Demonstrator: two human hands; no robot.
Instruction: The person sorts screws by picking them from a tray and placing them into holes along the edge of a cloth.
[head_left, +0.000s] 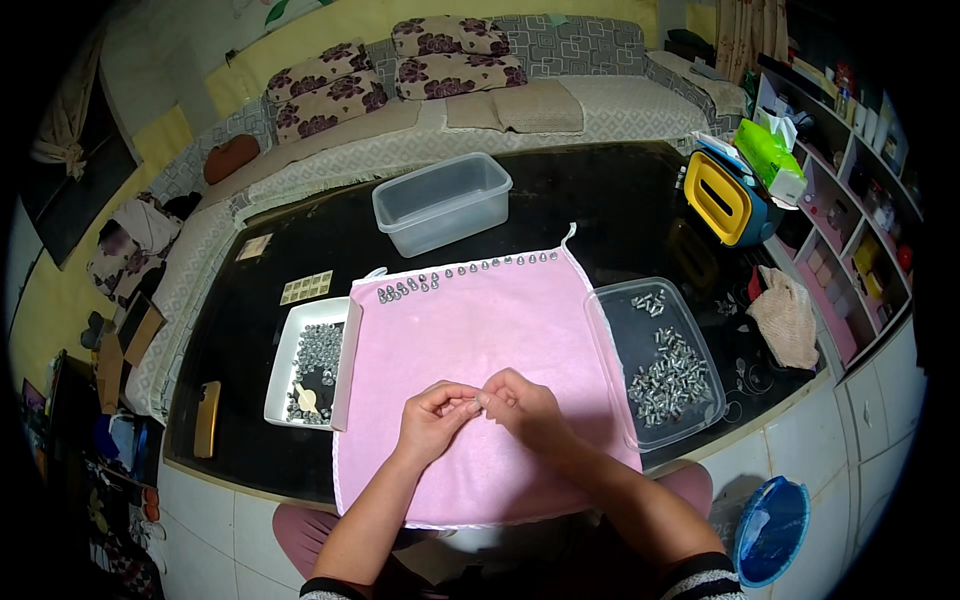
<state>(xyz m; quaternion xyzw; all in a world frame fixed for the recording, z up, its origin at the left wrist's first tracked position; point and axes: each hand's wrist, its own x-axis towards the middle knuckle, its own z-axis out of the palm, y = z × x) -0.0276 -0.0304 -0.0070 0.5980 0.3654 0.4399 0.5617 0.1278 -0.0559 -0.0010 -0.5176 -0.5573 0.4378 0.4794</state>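
Over the middle of a pink cloth (472, 337), my left hand (439, 420) and my right hand (525, 409) meet at the fingertips. They pinch a small metal part (478, 401), mostly hidden by the fingers. Along the cloth's far edge stand small metal fittings (472, 267) in a row, doubled up at its left end. To the left, a white box (340, 367) holds many small metal nut-like pieces (319, 349) and a pale round-ended thing (305, 397). A clear shallow plastic tray (709, 337) at the right, overlapping the cloth, holds many short metal cylinders (671, 375).
A clear plastic tub (442, 206) stands beyond the cloth on the black table (600, 187). A phone (208, 418) and a sticker sheet (306, 287) lie left. Right are a tissue box (724, 199), a beige cloth (784, 319) and, on the floor, a blue bucket (772, 532).
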